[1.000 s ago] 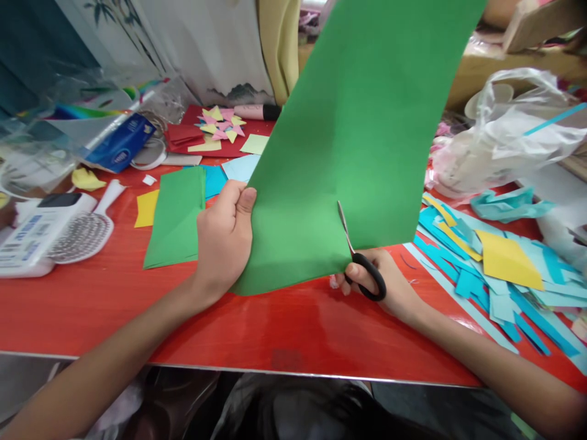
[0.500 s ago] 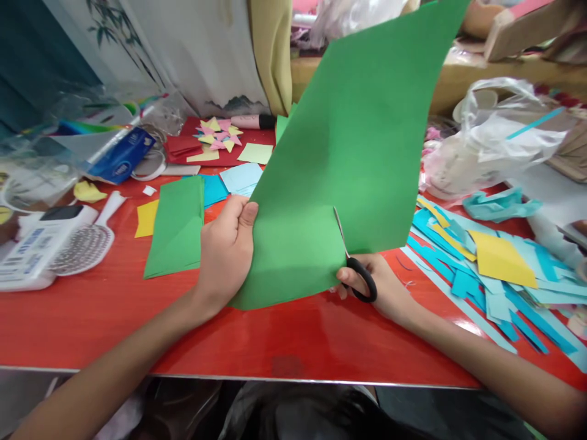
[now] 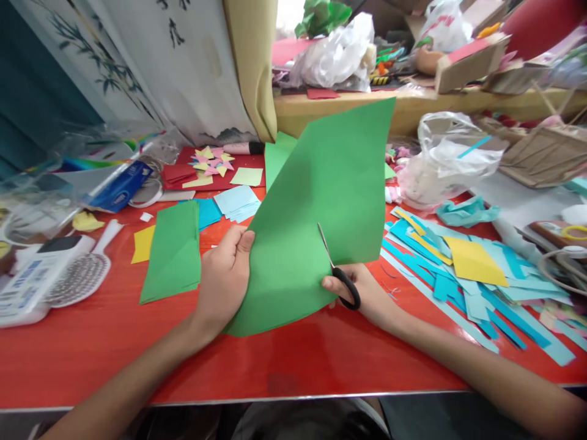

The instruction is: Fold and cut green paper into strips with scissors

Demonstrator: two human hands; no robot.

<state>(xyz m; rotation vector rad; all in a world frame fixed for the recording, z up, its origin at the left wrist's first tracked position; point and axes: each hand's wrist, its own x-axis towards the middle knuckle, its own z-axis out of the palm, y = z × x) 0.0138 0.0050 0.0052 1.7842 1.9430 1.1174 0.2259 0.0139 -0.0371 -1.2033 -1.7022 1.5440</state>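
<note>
A large green paper sheet (image 3: 321,201) stands tilted over the red table (image 3: 137,354). My left hand (image 3: 224,278) pinches its lower left edge, thumb on the front. My right hand (image 3: 362,293) is closed round the black handles of scissors (image 3: 337,269), whose blades bite into the sheet's bottom edge and point up into the paper.
A folded green sheet (image 3: 174,250) lies left of my left hand. Blue and yellow paper scraps (image 3: 463,269) pile up on the right. A white hairbrush (image 3: 82,272), a calculator (image 3: 27,278), small paper stars (image 3: 211,160) and plastic bags (image 3: 440,165) crowd the back and sides.
The green sheet has come down and away from the camera, so its top edge now shows. The scissors and both hands have shifted slightly left along with it.
</note>
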